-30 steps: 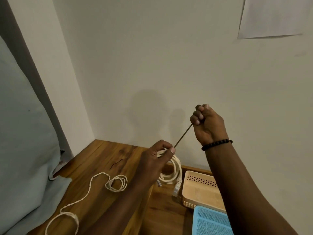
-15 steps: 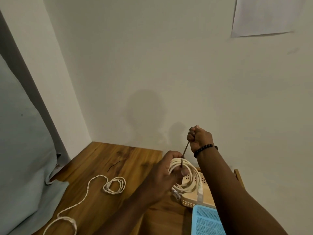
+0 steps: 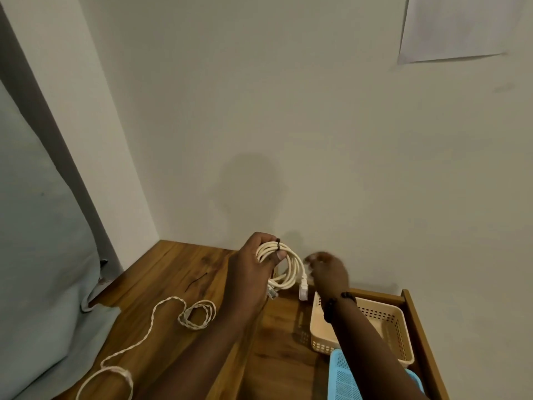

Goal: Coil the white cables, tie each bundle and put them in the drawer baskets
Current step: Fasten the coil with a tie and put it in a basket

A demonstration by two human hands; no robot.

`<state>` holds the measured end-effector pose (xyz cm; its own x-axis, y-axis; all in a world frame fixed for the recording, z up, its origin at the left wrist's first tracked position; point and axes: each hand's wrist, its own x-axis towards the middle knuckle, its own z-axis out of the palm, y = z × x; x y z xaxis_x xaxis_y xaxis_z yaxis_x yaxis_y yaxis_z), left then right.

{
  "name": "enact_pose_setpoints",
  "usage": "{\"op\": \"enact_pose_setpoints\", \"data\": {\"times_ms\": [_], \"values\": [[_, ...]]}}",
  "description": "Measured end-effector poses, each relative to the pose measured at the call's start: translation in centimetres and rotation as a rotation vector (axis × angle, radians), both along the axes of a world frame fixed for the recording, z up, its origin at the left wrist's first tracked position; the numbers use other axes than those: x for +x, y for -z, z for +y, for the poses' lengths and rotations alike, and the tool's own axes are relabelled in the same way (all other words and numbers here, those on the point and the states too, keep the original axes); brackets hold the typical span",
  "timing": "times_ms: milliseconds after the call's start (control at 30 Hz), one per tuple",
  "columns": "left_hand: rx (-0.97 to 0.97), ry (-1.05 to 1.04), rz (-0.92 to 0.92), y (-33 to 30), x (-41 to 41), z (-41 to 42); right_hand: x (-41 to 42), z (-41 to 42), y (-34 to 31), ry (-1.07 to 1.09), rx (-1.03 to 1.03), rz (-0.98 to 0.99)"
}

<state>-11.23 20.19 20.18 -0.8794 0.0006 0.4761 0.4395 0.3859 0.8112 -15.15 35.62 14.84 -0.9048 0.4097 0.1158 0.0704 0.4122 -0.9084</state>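
The left hand point(image 3: 253, 264) sits just below the middle of the frame, raised off the surface, back toward the camera; its fingers curl round a coiled white cable point(image 3: 285, 264), thumb tip pressed on the loops from below; its forearm runs down to the lower centre edge. The right hand point(image 3: 327, 269) is just right of it, blurred, fingers bent toward the coil's right side, whether they touch it cannot be told; a dark bead bracelet point(image 3: 337, 301) circles that wrist; the right forearm slants to the lower right corner.
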Motion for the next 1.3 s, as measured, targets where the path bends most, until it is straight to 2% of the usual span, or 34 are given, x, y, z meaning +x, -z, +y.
{"op": "enact_pose_setpoints", "data": {"times_ms": [33, 67, 100, 133, 233, 300, 367, 467, 667, 733, 800, 867, 933, 1000, 1067, 1200, 1300], "values": [[0.010, -0.053, -0.017, 0.3, -0.3, -0.2, 1.2, -0.3, -1.6, 0.166, -0.091, 0.203], [0.021, -0.104, -0.038, 0.5, -0.5, -0.4, 2.3, -0.9, -2.8, 0.233, -0.148, 0.403], [0.038, -0.145, -0.063, 0.7, -0.8, -0.6, 3.4, -1.4, -3.8, 0.186, -0.161, 0.531], [0.058, -0.173, -0.085, 0.9, -1.0, -0.7, 4.7, -1.9, -4.8, 0.067, -0.118, 0.564], [0.095, -0.188, -0.110, 1.2, -1.3, -1.0, 6.3, -3.9, -4.8, -0.263, 0.101, 0.291], [0.071, -0.154, -0.097, 1.0, -1.2, -0.9, 6.1, -4.7, -3.6, -0.282, 0.162, 0.176], [0.034, -0.117, -0.074, 0.8, -0.8, -0.7, 6.1, -5.2, -3.0, -0.297, 0.178, 0.143], [0.025, -0.063, -0.028, 0.6, 0.0, -0.5, 6.3, -5.4, -3.1, -0.267, 0.108, 0.179], [0.010, 0.011, 0.103, -1.2, 0.8, -0.2, 6.6, -4.2, -4.8, 0.075, -0.125, 0.481], [-0.028, 0.007, 0.114, -1.3, 0.9, -0.3, 6.0, -3.0, -6.1, 0.128, -0.128, 0.471], [-0.053, -0.002, 0.115, -1.1, 1.0, -0.4, 4.5, -1.2, -7.1, -0.081, -0.126, 0.230], [-0.085, -0.008, 0.126, -0.9, 1.0, -0.3, 3.0, -0.1, -7.7, -0.433, -0.215, -0.165], [-0.102, -0.001, 0.136, -0.8, 1.1, -0.1, 2.3, 0.4, -7.4, -0.611, -0.359, -0.344], [-0.112, 0.007, 0.161, -0.8, 1.2, 0.0, 2.0, 0.5, -7.3, -0.658, -0.463, -0.320], [-0.135, -0.003, 0.193, -0.8, 1.1, 0.1, 1.8, 0.8, -7.3, -0.699, -0.480, -0.220], [-0.164, -0.016, 0.161, -0.9, 1.1, 0.2, 1.7, 1.4, -7.5, -0.896, -0.388, -0.094], [-0.166, 0.014, 0.121, -0.6, 1.0, 0.1, 1.6, 1.9, -7.6, -0.897, -0.224, -0.046]]}}
